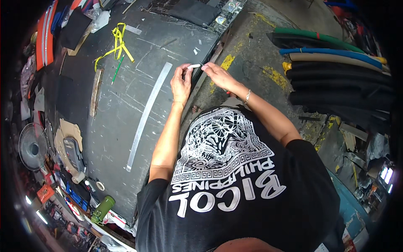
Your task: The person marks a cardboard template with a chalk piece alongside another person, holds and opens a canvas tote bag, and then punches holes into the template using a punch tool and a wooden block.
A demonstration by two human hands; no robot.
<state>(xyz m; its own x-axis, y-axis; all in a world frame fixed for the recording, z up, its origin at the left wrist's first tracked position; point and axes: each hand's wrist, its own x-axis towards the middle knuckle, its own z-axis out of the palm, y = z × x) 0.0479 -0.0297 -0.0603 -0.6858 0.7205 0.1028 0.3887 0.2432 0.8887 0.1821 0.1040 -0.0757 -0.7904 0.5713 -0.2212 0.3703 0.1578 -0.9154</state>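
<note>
My left hand (181,88) is over the right edge of the dark work table (121,126). Its thumb and fingers pinch a short white stick (194,66) that looks like chalk. The tip of the stick points toward my right hand (219,77), which is just beyond the table edge. The fingers of that hand are pressed together near a small dark sliver; what they hold is too small to make out. A long steel ruler (147,115) lies on the table left of my left forearm.
On the table lie a yellow tape measure (119,42), a green pencil (118,69), a wooden strip (96,92) and white scraps. A green bottle (103,208) and a fan (33,146) are at the left. Rolls of black material (336,80) are at the right.
</note>
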